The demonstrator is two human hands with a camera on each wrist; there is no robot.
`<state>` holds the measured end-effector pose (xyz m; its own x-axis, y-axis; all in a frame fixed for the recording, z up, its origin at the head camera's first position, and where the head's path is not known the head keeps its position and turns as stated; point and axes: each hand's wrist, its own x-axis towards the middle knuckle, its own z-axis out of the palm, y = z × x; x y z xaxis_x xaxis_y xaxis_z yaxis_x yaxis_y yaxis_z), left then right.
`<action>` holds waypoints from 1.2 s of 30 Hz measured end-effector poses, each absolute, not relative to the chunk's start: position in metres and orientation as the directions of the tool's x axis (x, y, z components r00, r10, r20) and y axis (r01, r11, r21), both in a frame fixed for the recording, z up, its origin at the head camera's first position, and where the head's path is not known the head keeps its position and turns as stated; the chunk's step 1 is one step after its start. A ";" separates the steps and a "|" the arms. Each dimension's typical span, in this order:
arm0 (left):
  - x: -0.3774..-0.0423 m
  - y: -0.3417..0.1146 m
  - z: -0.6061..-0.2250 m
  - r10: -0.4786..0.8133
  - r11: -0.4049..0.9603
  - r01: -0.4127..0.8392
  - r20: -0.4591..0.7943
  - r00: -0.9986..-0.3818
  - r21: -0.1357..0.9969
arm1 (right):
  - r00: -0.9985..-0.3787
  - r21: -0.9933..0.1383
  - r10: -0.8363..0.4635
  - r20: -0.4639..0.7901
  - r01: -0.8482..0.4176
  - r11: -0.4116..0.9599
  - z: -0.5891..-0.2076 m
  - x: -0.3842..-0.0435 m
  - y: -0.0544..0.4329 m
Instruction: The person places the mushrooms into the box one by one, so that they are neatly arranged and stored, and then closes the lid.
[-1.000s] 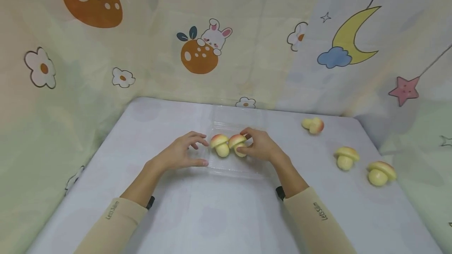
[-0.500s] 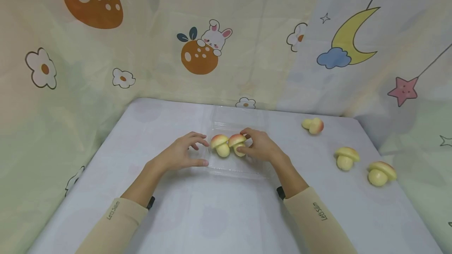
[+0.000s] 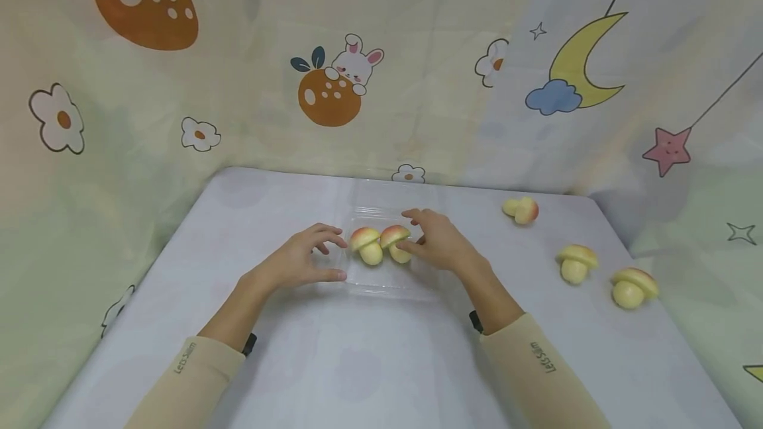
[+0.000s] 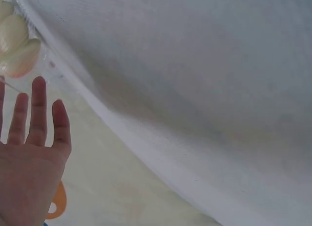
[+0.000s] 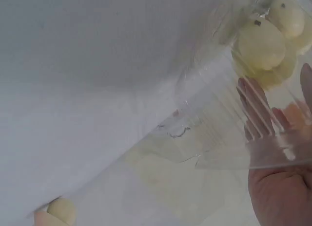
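Two toy mushrooms, yellow with reddish caps, lie side by side in a clear plastic box [image 3: 387,291] at the middle of the table: a left one [image 3: 371,253] and a right one [image 3: 391,237]. My left hand [image 3: 298,257] is held at the box's left side with fingers spread and nothing in them; the left wrist view shows its fingers straight. At the right mushroom, my right hand [image 3: 442,241] has its thumb overlapping the stem, while the other fingers stand off the cap. Through the clear plastic in the right wrist view, its fingers [image 5: 258,106] look extended beside a mushroom [image 5: 261,43].
Three more toy mushrooms lie on the table's right side: one at the back [image 3: 522,210], one farther forward [image 3: 576,263] and one near the right edge [image 3: 634,287]. The box's clear lid [image 3: 381,192] lies folded back behind it. A printed curtain [image 3: 256,85] hangs behind the table.
My right hand's fingers have loosened from the right mushroom and spread, rising slightly away from its cap. The left hand keeps its place by the box. The head view has shifted a little.
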<state>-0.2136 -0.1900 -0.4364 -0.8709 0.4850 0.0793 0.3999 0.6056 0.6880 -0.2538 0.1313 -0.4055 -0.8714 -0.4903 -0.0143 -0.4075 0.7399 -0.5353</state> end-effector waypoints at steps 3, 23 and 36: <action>-0.214 -0.190 -0.436 0.488 0.608 0.403 0.078 -0.869 0.684 | -0.869 -0.549 -0.495 -0.002 -0.413 0.727 -0.401 -0.253 0.134; -0.213 -0.190 -0.436 0.471 0.631 0.366 0.036 -0.881 0.684 | -0.866 -0.546 -0.466 0.182 -0.483 0.684 -0.387 -0.235 0.180; -0.213 -0.191 -0.435 0.490 0.635 0.399 0.055 -0.870 0.662 | -0.893 -0.540 -0.396 0.212 -0.445 0.714 -0.380 -0.231 0.220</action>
<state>-0.2126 -0.1912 -0.4346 -0.8703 0.4895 0.0548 0.3987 0.6346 0.6621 -0.2311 0.2197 -0.3803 -0.8932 -0.3965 0.2122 -0.4453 0.7143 -0.5399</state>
